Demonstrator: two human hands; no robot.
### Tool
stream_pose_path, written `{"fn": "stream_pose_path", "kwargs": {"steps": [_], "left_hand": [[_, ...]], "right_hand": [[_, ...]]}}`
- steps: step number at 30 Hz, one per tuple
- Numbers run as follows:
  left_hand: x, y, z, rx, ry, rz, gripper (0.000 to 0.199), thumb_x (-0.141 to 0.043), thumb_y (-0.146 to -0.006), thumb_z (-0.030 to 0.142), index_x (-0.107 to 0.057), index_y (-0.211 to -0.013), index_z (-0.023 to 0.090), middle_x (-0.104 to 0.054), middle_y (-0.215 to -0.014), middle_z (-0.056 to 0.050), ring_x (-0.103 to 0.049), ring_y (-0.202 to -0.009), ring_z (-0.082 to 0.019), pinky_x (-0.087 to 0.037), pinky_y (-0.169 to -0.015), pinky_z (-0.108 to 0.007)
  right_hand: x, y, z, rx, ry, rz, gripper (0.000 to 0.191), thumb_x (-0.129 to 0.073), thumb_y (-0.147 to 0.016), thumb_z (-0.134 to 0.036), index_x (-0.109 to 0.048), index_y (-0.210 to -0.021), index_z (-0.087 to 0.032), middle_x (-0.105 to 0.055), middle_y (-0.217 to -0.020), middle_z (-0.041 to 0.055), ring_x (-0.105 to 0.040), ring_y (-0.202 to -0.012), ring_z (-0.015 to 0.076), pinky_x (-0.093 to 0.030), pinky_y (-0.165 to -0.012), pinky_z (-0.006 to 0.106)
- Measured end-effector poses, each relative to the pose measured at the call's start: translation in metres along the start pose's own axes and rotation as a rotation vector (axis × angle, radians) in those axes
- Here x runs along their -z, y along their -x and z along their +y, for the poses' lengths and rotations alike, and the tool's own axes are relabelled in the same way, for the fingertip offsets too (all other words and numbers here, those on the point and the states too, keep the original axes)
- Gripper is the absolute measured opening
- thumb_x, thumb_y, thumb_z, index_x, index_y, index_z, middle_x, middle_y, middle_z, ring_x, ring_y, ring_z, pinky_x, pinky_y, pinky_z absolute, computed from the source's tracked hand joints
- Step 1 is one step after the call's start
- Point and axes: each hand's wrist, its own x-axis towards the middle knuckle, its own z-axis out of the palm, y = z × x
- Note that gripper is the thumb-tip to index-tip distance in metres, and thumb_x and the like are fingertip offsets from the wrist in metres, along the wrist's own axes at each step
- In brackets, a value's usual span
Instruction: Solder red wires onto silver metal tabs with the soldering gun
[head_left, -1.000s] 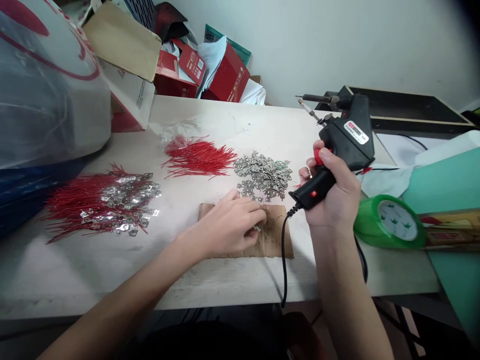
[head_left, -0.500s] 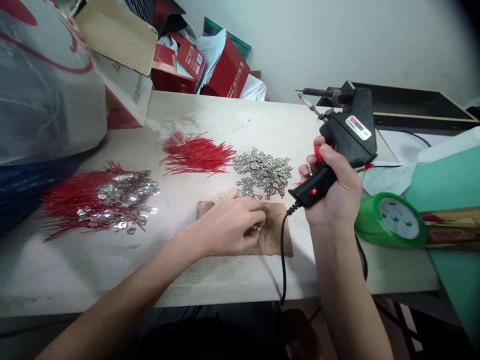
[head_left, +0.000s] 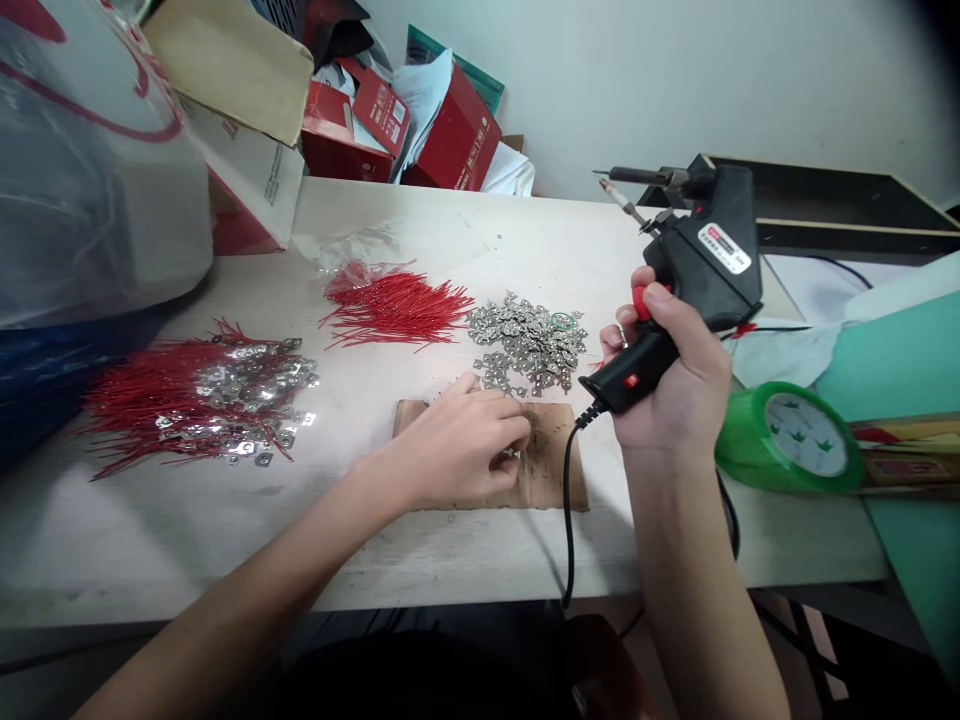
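Note:
My right hand (head_left: 671,370) is wrapped round the handle of a black soldering gun (head_left: 709,265), whose tip points left above the table. Over a brown board (head_left: 555,455), my left hand (head_left: 472,440) is bent with its fingers closed on a small metal piece (head_left: 513,453), mostly hidden by them. Just beyond the board lies a pile of small metal plates (head_left: 525,340). Red wires (head_left: 401,308) are heaped to the left of that pile. Farther left is a bunch of red wires with metal plates on their ends (head_left: 255,385).
A green tape roll (head_left: 795,437) lies right of my right forearm. The gun's black cable (head_left: 568,520) hangs over the table's front edge. Red boxes with papers (head_left: 454,130) stand at the back, a large plastic bag (head_left: 97,170) at the left, a black tray (head_left: 840,205) at the back right.
My right hand and the soldering gun have shifted slightly to the right. My left hand stays in nearly the same place over the board.

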Motion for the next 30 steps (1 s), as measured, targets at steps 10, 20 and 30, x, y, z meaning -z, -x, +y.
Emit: {"fn": "stream_pose_path", "kwargs": {"steps": [10,20,30], "left_hand": [[0.0049,-0.0010,-0.0001,0.022,0.013,-0.031,0.007,-0.060,-0.084,0.021,-0.064,-0.080,0.018,-0.062,-0.083,0.001,-0.050,-0.075,-0.015,-0.029,-0.078,-0.037],[0.0065,0.0000,0.0000,0.018,0.012,-0.015,0.006,-0.060,-0.085,0.022,-0.064,-0.081,0.018,-0.063,-0.083,0.001,-0.050,-0.075,-0.015,-0.030,-0.077,-0.037],[0.0052,-0.0002,-0.0003,0.016,-0.009,-0.021,0.008,-0.058,-0.085,0.023,-0.063,-0.080,0.019,-0.062,-0.082,0.001,-0.049,-0.075,-0.015,-0.030,-0.077,-0.036]], "right_hand": [[0.0004,0.0003,0.0013,0.017,0.006,-0.006,0.034,-0.085,-0.067,-0.028,-0.072,-0.096,-0.018,-0.070,-0.110,0.0043,-0.052,-0.069,0.0077,-0.045,-0.055,0.021],[0.0005,0.0001,0.0023,0.051,0.037,-0.034,0.026,-0.082,-0.072,-0.029,-0.072,-0.094,-0.020,-0.070,-0.110,0.0030,-0.053,-0.070,0.0093,-0.046,-0.058,0.024],[0.0012,0.0001,0.0024,0.044,0.011,-0.052,0.028,-0.083,-0.073,-0.028,-0.073,-0.097,-0.019,-0.069,-0.109,0.0031,-0.052,-0.071,0.0083,-0.046,-0.057,0.021]]}}
